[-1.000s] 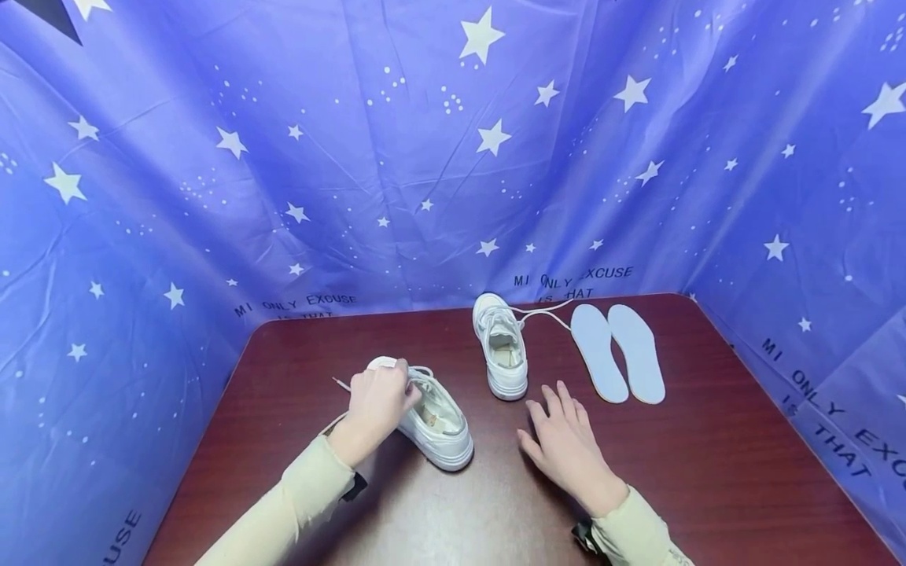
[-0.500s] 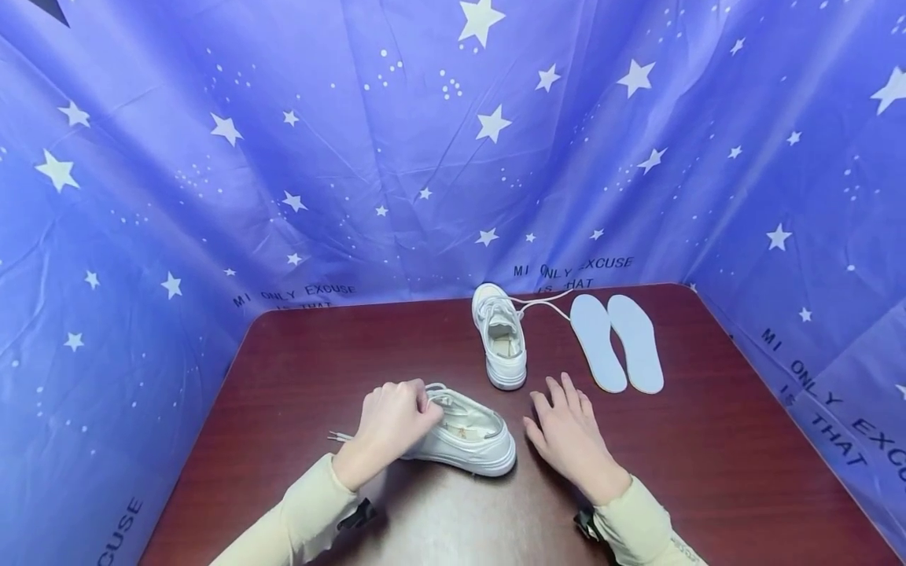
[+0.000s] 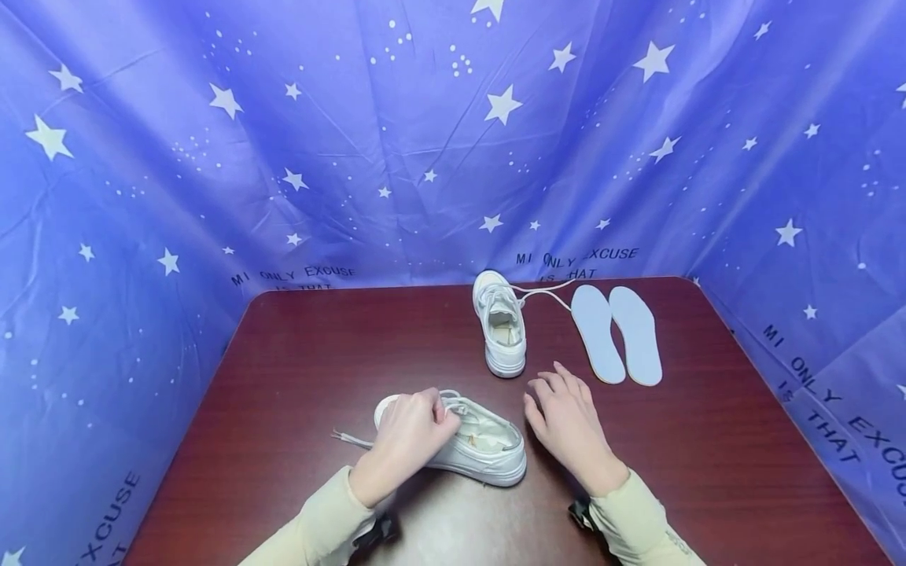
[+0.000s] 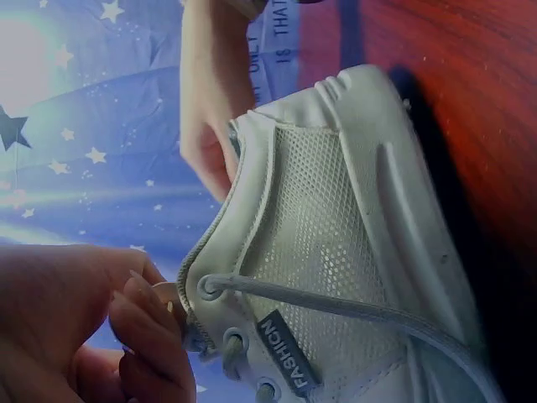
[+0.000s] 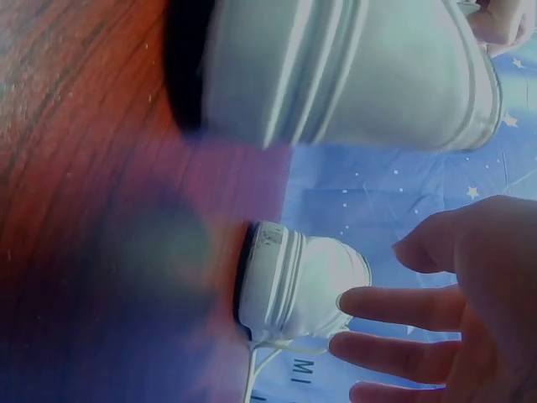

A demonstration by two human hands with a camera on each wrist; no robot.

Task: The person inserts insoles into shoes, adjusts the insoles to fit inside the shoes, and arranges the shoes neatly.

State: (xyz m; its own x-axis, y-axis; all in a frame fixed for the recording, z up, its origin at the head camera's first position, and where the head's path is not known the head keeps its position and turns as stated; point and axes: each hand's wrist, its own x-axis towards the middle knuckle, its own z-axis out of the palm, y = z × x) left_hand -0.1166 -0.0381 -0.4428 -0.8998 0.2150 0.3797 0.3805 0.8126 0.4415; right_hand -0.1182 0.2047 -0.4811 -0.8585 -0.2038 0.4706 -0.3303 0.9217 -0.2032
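A white lace-up sneaker stands on the table, toe to the left and heel to the right. My left hand reaches over its front and pinches the upper at the top of the lacing. In the left wrist view the curled fingers meet at the collar beside the eyelets, and a loose lace crosses the mesh side. My right hand hovers beside the heel, fingers spread and slightly bent, holding nothing. The right wrist view shows this sneaker's heel apart from those fingers.
Farther back stands a second white sneaker, toe away from me, its lace trailing right. Two white insoles lie side by side to its right. A blue star-printed curtain encloses the dark red table behind and at the sides.
The near sneaker has swung round in my left hand, its heel going right toward my right hand. My right hand has stayed almost in place, its fingers a little more bent.
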